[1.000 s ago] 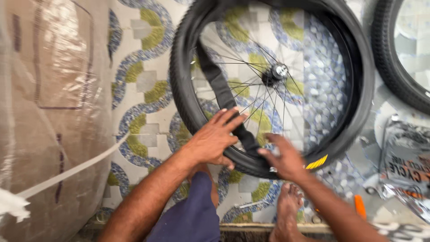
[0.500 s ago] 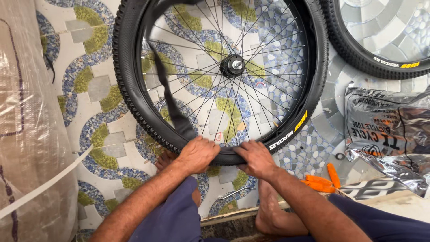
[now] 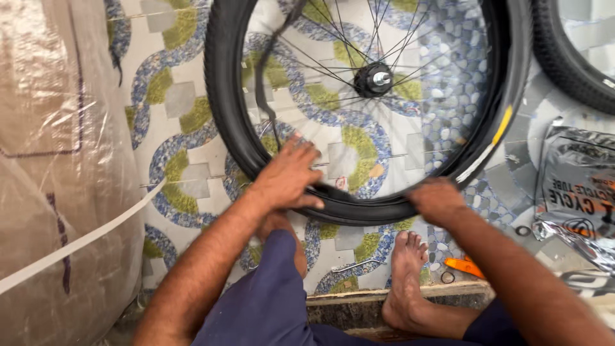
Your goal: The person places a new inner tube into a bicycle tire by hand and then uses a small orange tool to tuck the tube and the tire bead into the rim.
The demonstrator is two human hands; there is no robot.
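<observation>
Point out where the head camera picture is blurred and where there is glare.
Head view: the right hand on the tyre is smeared by motion blur; the left hand is sharper, as are the hub and spokes. Glare sits on the clear plastic wrap at left and the silver foil packet at right.

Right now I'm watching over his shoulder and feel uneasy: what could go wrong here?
The loose inner tube hangs across the spokes and might get pinched where the left hand and right hand press the tyre. Fingers could likely slip between tyre and rim. The bare foot rests near an orange tyre lever.
</observation>
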